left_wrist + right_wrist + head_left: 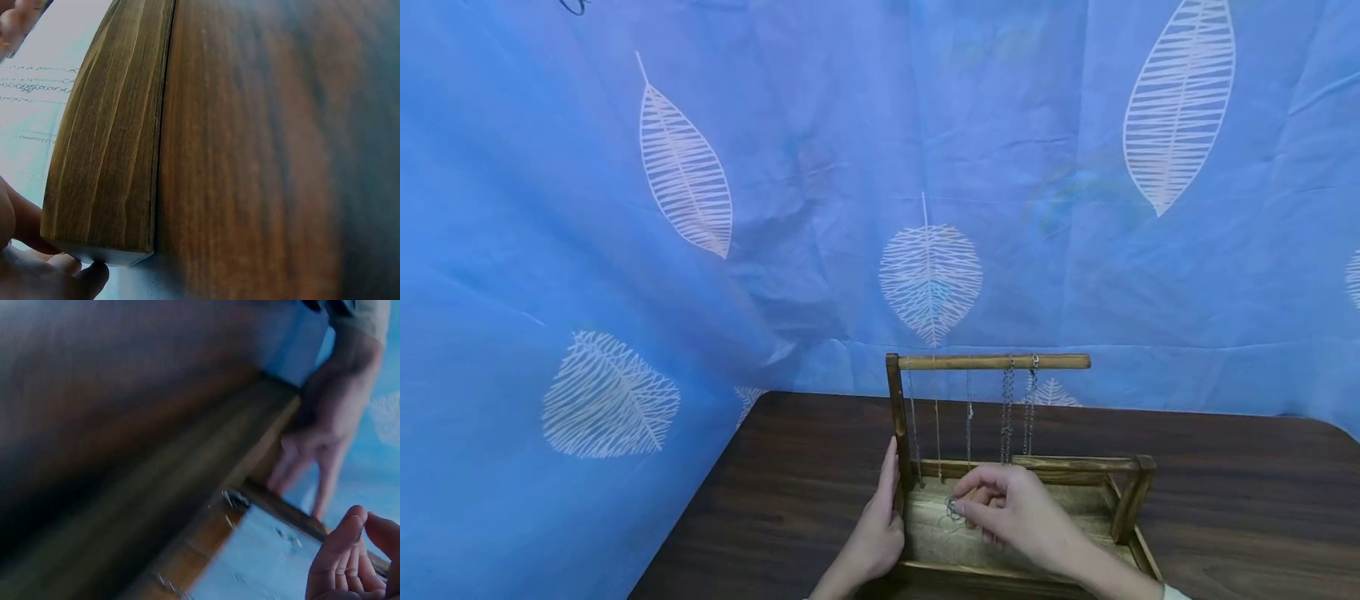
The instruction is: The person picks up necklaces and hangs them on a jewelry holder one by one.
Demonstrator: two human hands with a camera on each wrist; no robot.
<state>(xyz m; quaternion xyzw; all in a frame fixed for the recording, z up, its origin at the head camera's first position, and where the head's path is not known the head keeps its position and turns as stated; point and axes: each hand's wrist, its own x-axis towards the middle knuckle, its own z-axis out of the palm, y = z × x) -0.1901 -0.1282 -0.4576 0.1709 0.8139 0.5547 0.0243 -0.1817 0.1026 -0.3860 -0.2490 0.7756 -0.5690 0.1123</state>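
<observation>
A wooden jewelry stand point(992, 363) with a tray base point(940, 542) rests on the table. Along the left post point(897, 417), my left hand point(876, 529) holds the stand; in the left wrist view its fingers point(53, 269) bend around the wood's end. Over the tray, thumb and forefinger of my right hand point(1018, 512) pinch a small, thin looped piece of metal jewelry point(953, 507). The right wrist view has those fingertips point(353, 519) together, the piece out of sight there. Several necklaces point(1007, 408) hang from the top bar behind the right hand.
A lower bar on a short post point(1133, 500) stands at the stand's right side. The dark wooden table point(1240, 492) extends to both sides. Behind it hangs a blue curtain point(820, 275) with white leaf prints.
</observation>
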